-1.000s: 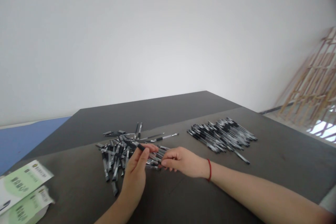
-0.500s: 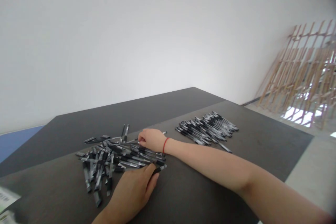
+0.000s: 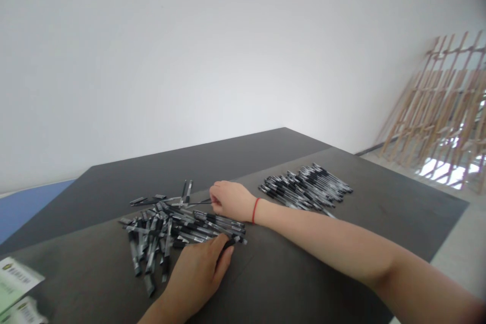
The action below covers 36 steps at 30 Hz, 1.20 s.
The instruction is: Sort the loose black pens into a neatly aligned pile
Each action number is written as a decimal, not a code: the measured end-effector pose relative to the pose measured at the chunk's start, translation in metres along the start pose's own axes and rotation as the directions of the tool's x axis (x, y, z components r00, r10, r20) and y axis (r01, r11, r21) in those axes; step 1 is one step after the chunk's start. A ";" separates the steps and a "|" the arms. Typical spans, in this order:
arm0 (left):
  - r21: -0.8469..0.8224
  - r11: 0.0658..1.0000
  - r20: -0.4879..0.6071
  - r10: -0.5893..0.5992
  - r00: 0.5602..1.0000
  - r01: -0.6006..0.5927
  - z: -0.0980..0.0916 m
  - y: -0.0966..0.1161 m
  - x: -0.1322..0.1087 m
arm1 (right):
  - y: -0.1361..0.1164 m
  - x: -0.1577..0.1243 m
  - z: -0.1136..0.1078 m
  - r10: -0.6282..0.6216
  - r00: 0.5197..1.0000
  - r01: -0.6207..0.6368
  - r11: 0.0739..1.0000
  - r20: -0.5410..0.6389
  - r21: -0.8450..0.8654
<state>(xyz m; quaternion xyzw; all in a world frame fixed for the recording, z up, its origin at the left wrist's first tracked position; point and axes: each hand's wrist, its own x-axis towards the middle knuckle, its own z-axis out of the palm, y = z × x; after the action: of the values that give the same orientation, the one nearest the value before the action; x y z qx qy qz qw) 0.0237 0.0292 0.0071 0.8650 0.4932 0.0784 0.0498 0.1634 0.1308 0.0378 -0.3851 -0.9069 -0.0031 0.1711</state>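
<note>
A loose heap of black and clear pens (image 3: 170, 228) lies on the dark grey table (image 3: 304, 273). My left hand (image 3: 195, 276) rests at the heap's near edge, thumb and fingers closed round a black pen (image 3: 229, 243) at its right end. My right hand (image 3: 230, 200), with a red string at the wrist, reaches across to the heap's far side. Its fingers are curled and pinch a thin pen refill (image 3: 197, 202) that points left.
A second, tidier pile of pens (image 3: 307, 187) lies further right. Green and white boxes (image 3: 15, 283) sit at the bottom left corner. Wooden lattice frames (image 3: 440, 111) lean on the white wall at right. The table's right edge (image 3: 448, 243) drops to a pale floor.
My right hand has gone from beside the left hand to the heap's far side and pinched a refill. My left hand has lowered onto the table with its pen.
</note>
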 end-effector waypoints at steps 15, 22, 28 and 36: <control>-0.046 0.988 -0.023 -0.149 0.989 0.148 0.000 -0.014 0.003 | 0.067 -0.113 -0.051 0.144 0.980 -0.196 0.834 0.139 0.516; 0.004 0.991 -0.005 -0.133 0.991 0.133 0.000 -0.013 0.003 | 0.069 -0.114 -0.055 0.124 0.976 -0.201 0.833 0.181 0.515; 0.039 0.992 0.011 -0.119 0.993 0.118 -0.003 -0.010 0.002 | 0.062 -0.113 -0.052 0.125 0.979 -0.186 0.868 0.161 0.460; 0.096 0.991 0.018 -0.091 0.996 0.089 -0.003 -0.010 0.001 | 0.063 -0.113 -0.052 0.117 0.983 -0.168 0.885 0.142 0.433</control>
<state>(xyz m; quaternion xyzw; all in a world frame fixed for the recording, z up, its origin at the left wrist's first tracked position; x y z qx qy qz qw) 0.0152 0.0352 0.0082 0.8440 0.5343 0.0428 0.0175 0.2965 0.0888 0.0433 -0.4012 -0.8610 0.2377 0.2030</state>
